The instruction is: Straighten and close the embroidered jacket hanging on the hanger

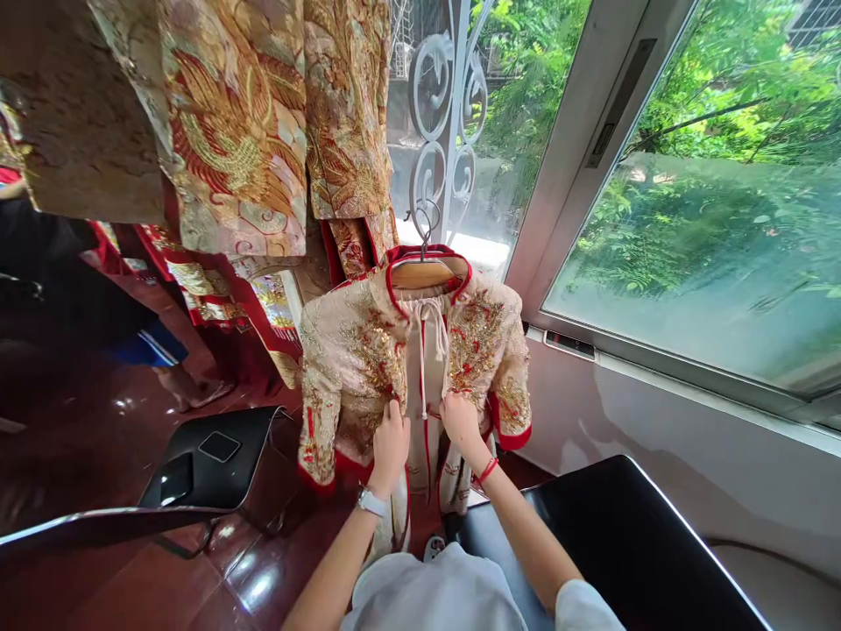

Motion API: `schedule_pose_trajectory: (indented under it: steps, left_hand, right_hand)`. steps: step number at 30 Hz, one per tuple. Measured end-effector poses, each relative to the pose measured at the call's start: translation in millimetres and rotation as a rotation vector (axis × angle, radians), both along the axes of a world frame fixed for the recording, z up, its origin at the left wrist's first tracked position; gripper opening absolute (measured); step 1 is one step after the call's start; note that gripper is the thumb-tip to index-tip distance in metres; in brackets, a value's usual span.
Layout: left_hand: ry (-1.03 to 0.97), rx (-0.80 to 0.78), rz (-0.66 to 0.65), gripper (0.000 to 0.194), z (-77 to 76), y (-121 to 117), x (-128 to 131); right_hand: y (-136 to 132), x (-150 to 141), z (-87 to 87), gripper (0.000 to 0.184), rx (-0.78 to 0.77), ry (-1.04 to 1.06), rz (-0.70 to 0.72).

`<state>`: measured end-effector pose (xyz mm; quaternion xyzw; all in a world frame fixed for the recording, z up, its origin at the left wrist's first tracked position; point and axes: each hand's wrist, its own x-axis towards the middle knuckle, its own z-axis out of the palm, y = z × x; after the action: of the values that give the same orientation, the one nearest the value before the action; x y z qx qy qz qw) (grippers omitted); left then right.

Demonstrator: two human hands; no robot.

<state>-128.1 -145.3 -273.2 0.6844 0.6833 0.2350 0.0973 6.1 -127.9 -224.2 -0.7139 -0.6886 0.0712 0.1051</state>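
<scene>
A cream embroidered jacket (355, 320) with red trim and gold and red beading hangs in front of me on a wooden hanger (420, 275). Its front is parted, showing a pale inner layer with white drawstrings (430, 317) tied in a bow at the neck. My left hand (391, 443) is closed on the front edge at the left of the opening. On the opposite front edge, my right hand (461, 425) is closed too, at about the same height. Fingertips of both hands are partly hidden against the cloth.
Several embroidered gold garments (236, 131) hang at the upper left. A black chair (210, 456) bearing a dark phone-like object stands left; a black padded seat (591, 526) is at lower right. Windows (710, 202) line the right. Another person's leg (184, 381) shows at left.
</scene>
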Motion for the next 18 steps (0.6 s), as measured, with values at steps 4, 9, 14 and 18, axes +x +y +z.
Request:
schedule_pose_trajectory:
  steps: [4, 9, 14, 18]
  left_hand:
    - [0.096, 0.08, -0.064, 0.024, 0.4, 19.6, 0.2]
    - [0.104, 0.007, 0.02, 0.032, 7.2, 47.5, 4.2]
    - [0.036, -0.033, 0.018, 0.042, 20.6, 44.3, -8.9]
    - [-0.107, 0.119, -0.048, 0.021, 48.3, 32.3, -44.5]
  right_hand:
    - [14.3, -2.8, 12.6, 0.024, -0.056, -0.083, 0.121]
    - [21.9, 6.9, 0.7, 0.027, -0.117, -0.044, 0.041]
    - [18.1, 30.8, -15.9, 0.022, -0.055, 0.041, 0.022]
    - [17.6, 58.8, -5.2, 0.026, 0.326, 0.235, -0.093]
